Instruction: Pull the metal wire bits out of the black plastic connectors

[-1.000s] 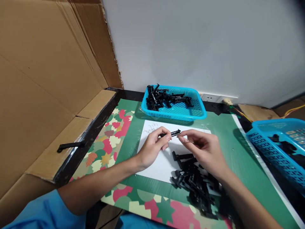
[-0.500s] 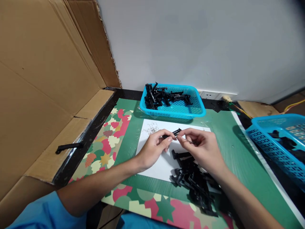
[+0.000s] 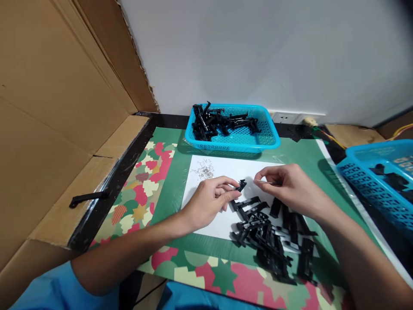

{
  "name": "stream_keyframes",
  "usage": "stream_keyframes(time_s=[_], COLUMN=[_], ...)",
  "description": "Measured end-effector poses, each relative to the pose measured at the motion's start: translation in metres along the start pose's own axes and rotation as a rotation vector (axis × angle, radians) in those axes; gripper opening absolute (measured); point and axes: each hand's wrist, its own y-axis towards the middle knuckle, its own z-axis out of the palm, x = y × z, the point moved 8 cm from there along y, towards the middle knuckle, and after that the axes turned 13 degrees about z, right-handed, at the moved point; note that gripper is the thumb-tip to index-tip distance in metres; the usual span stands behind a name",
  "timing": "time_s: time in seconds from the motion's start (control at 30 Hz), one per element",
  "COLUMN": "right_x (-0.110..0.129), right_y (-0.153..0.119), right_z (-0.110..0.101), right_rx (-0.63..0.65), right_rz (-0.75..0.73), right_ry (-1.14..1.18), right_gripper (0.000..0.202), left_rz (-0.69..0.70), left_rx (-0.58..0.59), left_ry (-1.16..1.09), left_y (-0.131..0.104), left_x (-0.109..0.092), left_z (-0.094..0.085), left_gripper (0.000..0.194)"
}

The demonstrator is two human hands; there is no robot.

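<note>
Over the white paper (image 3: 206,228), my left hand (image 3: 214,200) pinches a small black plastic part (image 3: 241,185) between thumb and fingers. My right hand (image 3: 280,183) is apart from it on the right, its thumb and forefinger closed on a thin, light-coloured item (image 3: 265,182) too small to identify. A heap of black plastic parts (image 3: 264,237) lies below both hands, on the paper and the green mat. Small thin metal pieces (image 3: 205,170) are scattered on the paper's upper left.
Behind the paper stands a blue basket (image 3: 230,148) of black parts. Another blue basket (image 3: 371,185) is at the right. Cardboard (image 3: 58,107) walls the left side, with a black part (image 3: 88,198) near it. Wall sockets (image 3: 284,117) and wires are at the back.
My right hand has moved right, away from my left hand, uncovering more of the heap. The part in my left hand is turned differently. The view has shifted slightly.
</note>
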Motion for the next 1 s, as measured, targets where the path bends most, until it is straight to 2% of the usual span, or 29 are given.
stream_keyframes(time_s=[0.23, 0.5, 0.8, 1.0], right_x=[0.012, 0.023, 0.031, 0.027], right_y=[0.0, -0.002, -0.006, -0.007], right_z=[0.01, 0.011, 0.011, 0.015], right_rx=[-0.025, -0.093, -0.19, -0.227], right_rz=[-0.031, -0.072, -0.158, -0.202], right_ry=[-0.108, -0.171, -0.275, -0.32], right_gripper=[0.016, 0.019, 0.022, 0.025], left_rz=[0.011, 0.032, 0.034, 0.014], left_rx=[0.023, 0.015, 0.017, 0.02], left_ry=[0.058, 0.086, 0.099, 0.074], left_y=[0.0, 0.0, 0.0, 0.001], left_x=[-0.001, -0.005, -0.005, -0.002], left_z=[0.0, 0.0, -0.002, -0.002], left_gripper=[0.031, 0.023, 0.029, 0.029])
